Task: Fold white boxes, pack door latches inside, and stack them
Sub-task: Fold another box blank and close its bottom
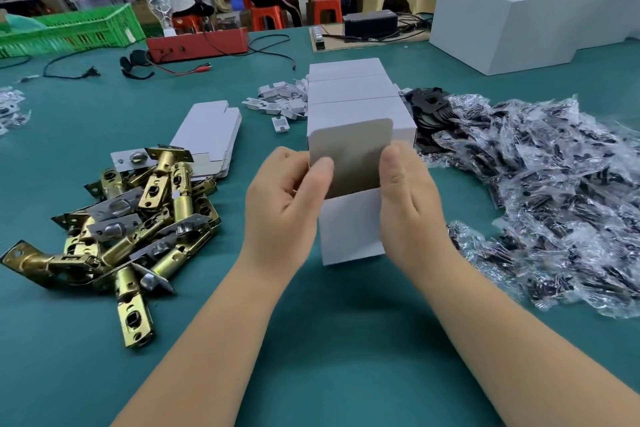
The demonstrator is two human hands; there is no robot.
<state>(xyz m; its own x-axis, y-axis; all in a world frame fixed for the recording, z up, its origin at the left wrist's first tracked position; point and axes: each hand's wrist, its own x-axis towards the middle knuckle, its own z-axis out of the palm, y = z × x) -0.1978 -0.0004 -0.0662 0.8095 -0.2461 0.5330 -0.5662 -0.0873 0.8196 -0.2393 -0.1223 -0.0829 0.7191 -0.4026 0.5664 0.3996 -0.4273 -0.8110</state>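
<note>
while its grey-lined flap (351, 156) stands open, a small white box (349, 225) is held upright above the green table (329, 340), at the centre. the left hand (282, 204) grips its left side, thumb pressing the flap; the right hand (410, 204) holds the right edge, thumb up. just behind sits a row of closed white boxes (353, 94). brass door latches (138, 218) are heaped at left beside flat box blanks (207, 132); bagged black parts (554, 191) lie at right.
</note>
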